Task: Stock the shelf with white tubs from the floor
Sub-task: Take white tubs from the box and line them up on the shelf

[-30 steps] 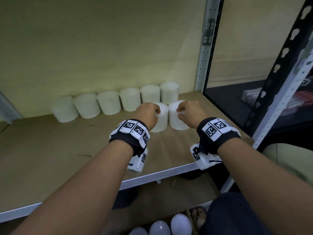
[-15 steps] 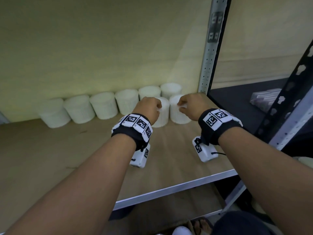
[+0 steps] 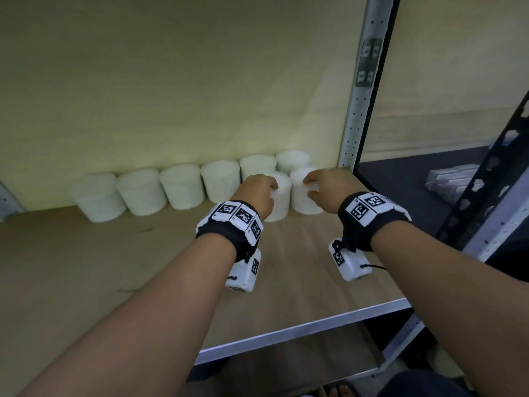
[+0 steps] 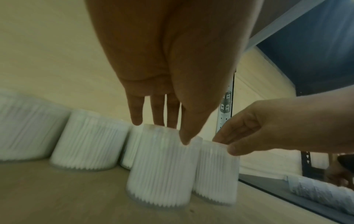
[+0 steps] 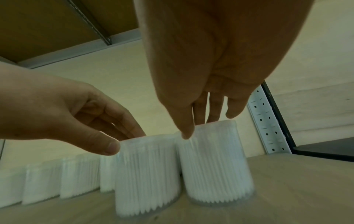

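Several white ribbed tubs [image 3: 183,186] stand in a row along the back of the wooden shelf [image 3: 86,267]. Two more tubs stand side by side just in front of that row's right end. My left hand [image 3: 259,193] pinches the top of the left tub [image 3: 282,204] from above; in the left wrist view its thumb and fingers [image 4: 137,119] sit on the rim of this tub [image 4: 162,166]. My right hand [image 3: 323,187] grips the right tub [image 3: 303,199] the same way, with my right hand [image 5: 201,128] on the tub's [image 5: 214,166] rim. Both tubs rest upright on the board.
A grey perforated upright [image 3: 357,96] rises just right of the tubs. Beyond it lies a dark shelf [image 3: 406,181] with wrapped packs [image 3: 449,179]. The shelf's metal front edge [image 3: 300,330] runs below my wrists. A black perforated post [image 3: 486,167] stands at right.
Both hands have pushed their tubs farther back, close to the back row. The view has risen, and the tubs on the floor have dropped out of sight.
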{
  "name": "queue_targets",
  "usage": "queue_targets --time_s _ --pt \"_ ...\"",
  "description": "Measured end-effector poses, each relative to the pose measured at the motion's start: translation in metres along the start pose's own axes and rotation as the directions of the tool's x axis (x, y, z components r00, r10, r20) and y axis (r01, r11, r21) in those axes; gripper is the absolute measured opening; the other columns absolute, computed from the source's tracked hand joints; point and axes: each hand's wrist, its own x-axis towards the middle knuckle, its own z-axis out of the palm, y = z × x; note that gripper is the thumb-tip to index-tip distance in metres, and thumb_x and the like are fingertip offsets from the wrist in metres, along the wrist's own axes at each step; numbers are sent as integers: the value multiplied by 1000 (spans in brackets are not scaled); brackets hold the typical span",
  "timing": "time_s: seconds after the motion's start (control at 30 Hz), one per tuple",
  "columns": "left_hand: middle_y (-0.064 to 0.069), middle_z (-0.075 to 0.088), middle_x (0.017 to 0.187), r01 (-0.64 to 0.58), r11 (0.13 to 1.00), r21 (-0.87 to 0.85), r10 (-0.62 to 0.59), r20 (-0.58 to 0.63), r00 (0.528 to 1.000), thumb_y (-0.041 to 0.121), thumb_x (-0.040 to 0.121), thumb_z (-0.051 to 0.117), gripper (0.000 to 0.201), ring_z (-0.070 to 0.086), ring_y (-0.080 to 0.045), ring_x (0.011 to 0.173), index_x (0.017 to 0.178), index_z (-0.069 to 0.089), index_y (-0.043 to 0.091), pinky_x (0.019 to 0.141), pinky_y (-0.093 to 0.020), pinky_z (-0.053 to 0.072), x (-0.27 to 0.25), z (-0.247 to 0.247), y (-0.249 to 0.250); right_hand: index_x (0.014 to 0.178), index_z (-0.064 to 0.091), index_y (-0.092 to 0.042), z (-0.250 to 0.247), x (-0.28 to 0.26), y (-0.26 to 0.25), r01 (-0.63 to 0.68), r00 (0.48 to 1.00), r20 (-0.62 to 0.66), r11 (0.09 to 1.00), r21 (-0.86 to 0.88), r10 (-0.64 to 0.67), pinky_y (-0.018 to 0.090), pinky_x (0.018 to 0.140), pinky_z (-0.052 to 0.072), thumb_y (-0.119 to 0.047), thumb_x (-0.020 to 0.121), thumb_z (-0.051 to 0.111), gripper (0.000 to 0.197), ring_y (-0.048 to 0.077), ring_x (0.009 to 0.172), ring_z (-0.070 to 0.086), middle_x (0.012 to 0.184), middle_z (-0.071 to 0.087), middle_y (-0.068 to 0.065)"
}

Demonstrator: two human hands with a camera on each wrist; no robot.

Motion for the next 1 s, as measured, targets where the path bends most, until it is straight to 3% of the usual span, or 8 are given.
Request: queue_targets --time_s 0.1,0.3,0.4,0.53,0.7,0.83,1.0 --pt "-7 45 142 -10 1000 -7 10 39 999 19 89 59 51 44 -23 130 138 45 14 104 -31 38 -13 -5 3 141 47 -15 0 -13 0 37 999 -21 999 -17 -37 25 102 37 -20 93 56 48 23 128 49 141 51 8" --pt "-7 46 141 21 999 -50 -20 23 1000 30 87 61 54 46 -22 129 136 46 13 104 -33 41 -57 -14 14 133 52 -15 1 -53 1 64 998 -30 998 14 -64 30 101 41 -20 91 58 43 24 124 49 136 52 9" --pt "-6 49 139 24 997 -78 -22 19 1000 30 86 62 53 48 -22 127 135 48 14 103 -33 42 -88 -16 20 131 54 -14 3 -82 0 84 996 -16 996 28 -84 29 99 42 -21 91 57 41 23 123 51 134 54 7" --pt "-5 48 137 12 996 -83 -5 84 996 30 86 61 50 48 -21 125 133 49 16 103 -33 42 -129 -13 23 129 55 -19 11 -120 -2 56 998 36 998 39 -57 37 100 46 -25 90 57 39 22 121 52 135 52 4" --pt "-2 47 136 -10 996 -92 20 111 994 31 87 61 47 47 -18 126 131 50 18 102 -29 38 -180 3 27 125 58 -17 29 -168 -2 74 997 28 997 26 -74 36 99 46 -21 87 58 38 23 119 52 127 56 5" --pt "-3 53 121 -50 990 -130 67 134 989 28 85 63 37 54 -19 113 119 57 17 91 -26 42 -215 25 31 121 60 -18 50 -206 3 61 996 65 996 63 -65 34 98 46 -23 87 59 34 23 115 54 123 58 4" --pt "-4 55 116 -24 993 -117 54 259 964 30 83 67 34 56 -21 105 112 58 15 91 -34 48 -245 62 24 118 62 -17 87 -240 12 27 989 145 996 88 -39 34 93 51 -28 86 65 34 21 106 59 118 60 3"
